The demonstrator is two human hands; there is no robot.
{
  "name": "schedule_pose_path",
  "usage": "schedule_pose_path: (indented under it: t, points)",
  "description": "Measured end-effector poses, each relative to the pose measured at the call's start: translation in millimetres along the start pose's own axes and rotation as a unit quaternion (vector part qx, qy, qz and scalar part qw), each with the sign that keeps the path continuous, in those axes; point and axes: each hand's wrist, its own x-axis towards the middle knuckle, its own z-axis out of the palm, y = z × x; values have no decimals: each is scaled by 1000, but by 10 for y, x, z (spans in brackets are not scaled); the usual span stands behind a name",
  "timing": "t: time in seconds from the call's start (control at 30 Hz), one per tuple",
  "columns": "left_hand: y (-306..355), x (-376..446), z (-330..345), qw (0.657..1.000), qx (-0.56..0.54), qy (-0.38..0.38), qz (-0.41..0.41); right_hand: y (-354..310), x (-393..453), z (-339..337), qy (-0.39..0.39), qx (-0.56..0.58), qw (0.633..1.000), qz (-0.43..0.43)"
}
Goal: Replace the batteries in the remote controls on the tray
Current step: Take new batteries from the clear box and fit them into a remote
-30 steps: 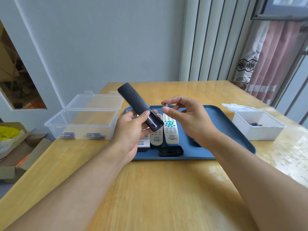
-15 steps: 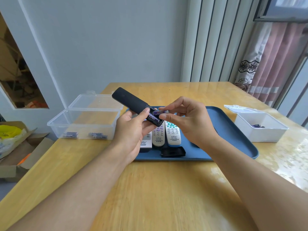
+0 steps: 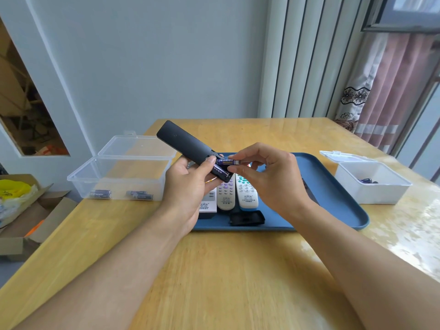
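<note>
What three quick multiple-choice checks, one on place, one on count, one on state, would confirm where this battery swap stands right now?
1. Where does the loose black battery cover lie?
A. On the blue tray's near edge
B. In the clear box
C. On the bare table

2. How many light-coloured remotes lie side by side on the tray?
A. One
B. Three
C. Five

3. What is the right hand doing?
A. Resting flat on the table
B. Pinching a battery at the black remote's open compartment
C. Closing the white box's lid

Answers:
1 A, the cover sits on the tray just in front of the remotes.
2 B, three pale remotes show under the hands.
3 B, thumb and fingers hold the purple battery against the compartment while the left hand grips the remote.
</note>
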Motion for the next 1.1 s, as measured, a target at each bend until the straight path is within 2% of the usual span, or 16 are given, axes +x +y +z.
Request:
schedule_pose_path:
  t: [0.3, 0.47, 0.63, 0.8, 0.97, 1.1]
  points:
    - [-28, -4, -3, 1000, 23, -5, -2, -16, 15, 22, -11, 53, 998, 24]
    - [-27, 0, -1, 1000, 11, 1, -5, -28, 60, 19, -12, 120, 992, 25]
    - [-31, -2, 1, 1000, 3, -6, -8, -14, 40, 23, -41, 47, 998, 27]
    - [-27, 6, -11, 1000, -19, -14, -20, -23, -6, 38, -9, -11, 1000, 27]
    - [-27, -14, 3, 999, -36, -25, -23, 14, -3, 42, 10, -22, 1000, -15]
    - [-5, -6, 3, 999, -47, -3, -17, 38, 9, 47, -26, -74, 995, -58]
